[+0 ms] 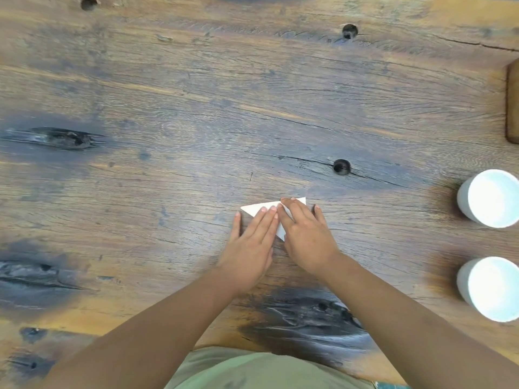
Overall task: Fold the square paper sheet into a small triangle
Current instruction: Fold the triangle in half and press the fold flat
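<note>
A white paper sheet (256, 208), folded into a triangle, lies flat on the wooden table (196, 122) near its front middle. My left hand (251, 244) lies flat with straight fingers pressing the paper's left part, its thumb on the wood. My right hand (304, 234) lies flat beside it, fingers straight, pressing the paper's right part. Both hands cover most of the sheet; only its far edge, both far corners and a small near tip show.
Two white round bowls stand at the right edge, one farther (490, 197) and one nearer (490, 287). A brown wooden board corner (513, 105) pokes in at the far right. Dark knot holes (341, 166) mark the tabletop.
</note>
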Demonstrator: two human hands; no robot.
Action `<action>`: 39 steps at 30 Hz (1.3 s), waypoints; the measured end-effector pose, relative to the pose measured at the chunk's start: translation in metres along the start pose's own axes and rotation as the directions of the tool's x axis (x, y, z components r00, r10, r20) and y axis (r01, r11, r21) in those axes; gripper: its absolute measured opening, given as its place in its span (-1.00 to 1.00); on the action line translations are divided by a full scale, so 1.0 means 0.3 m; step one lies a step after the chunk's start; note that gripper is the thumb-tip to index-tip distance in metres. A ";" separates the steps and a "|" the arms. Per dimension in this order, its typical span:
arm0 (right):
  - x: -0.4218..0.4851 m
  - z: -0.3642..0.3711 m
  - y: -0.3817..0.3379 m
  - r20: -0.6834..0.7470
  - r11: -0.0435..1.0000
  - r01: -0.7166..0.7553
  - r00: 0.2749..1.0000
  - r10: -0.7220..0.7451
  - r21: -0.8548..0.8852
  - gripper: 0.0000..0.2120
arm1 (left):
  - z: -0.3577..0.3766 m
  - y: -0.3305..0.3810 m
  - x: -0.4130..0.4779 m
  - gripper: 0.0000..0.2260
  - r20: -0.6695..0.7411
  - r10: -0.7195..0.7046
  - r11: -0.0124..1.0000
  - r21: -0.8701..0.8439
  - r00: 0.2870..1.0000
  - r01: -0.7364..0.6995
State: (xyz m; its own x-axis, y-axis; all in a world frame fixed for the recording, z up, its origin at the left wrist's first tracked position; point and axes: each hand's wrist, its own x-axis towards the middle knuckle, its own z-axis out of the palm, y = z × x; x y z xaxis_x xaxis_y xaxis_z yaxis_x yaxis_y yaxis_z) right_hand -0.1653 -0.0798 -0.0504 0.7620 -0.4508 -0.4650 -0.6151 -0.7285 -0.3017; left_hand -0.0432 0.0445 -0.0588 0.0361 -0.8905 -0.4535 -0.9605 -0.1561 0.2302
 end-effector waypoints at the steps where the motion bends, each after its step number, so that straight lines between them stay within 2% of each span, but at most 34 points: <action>1: -0.002 0.001 0.003 0.002 1.000 0.000 1.000 0.000 -0.001 -0.32 | 0.003 0.010 0.010 -0.43 0.016 -0.007 1.000 0.006 1.000 0.007; 11: -0.010 0.014 0.008 0.009 0.999 0.006 1.000 -0.005 -0.040 -0.26 | 0.020 -0.012 0.007 -0.43 0.022 -0.088 0.996 -0.015 0.996 0.088; 16: -0.008 0.012 -0.011 -0.006 0.999 0.006 1.000 -0.006 -0.053 -0.31 | 0.013 -0.038 0.002 -0.43 0.017 -0.092 0.996 -0.015 0.996 0.092; 26: 0.016 0.026 -0.081 -0.041 0.993 0.094 0.995 -0.091 0.067 -0.29 | 0.012 -0.035 0.002 -0.44 0.024 -0.127 0.991 -0.047 0.992 0.128; 33: 0.015 0.009 -0.031 -0.024 0.990 0.134 0.991 -0.133 0.045 -0.33 | 0.004 -0.032 0.000 -0.44 0.038 -0.133 0.991 -0.027 0.990 0.134; 39: 0.017 -0.026 0.071 -0.043 0.995 0.092 0.995 -0.091 0.032 -0.39 | 0.007 -0.033 -0.003 -0.44 0.036 -0.154 0.988 -0.010 0.987 0.154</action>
State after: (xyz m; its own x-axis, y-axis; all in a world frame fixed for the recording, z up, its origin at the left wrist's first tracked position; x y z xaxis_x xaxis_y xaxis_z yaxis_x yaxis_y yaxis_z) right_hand -0.1731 -0.1017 -0.0528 0.8227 -0.4046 -0.3994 -0.5484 -0.7500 -0.3699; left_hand -0.0344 0.0478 -0.0624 0.1734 -0.8402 -0.5138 -0.9407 -0.2958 0.1662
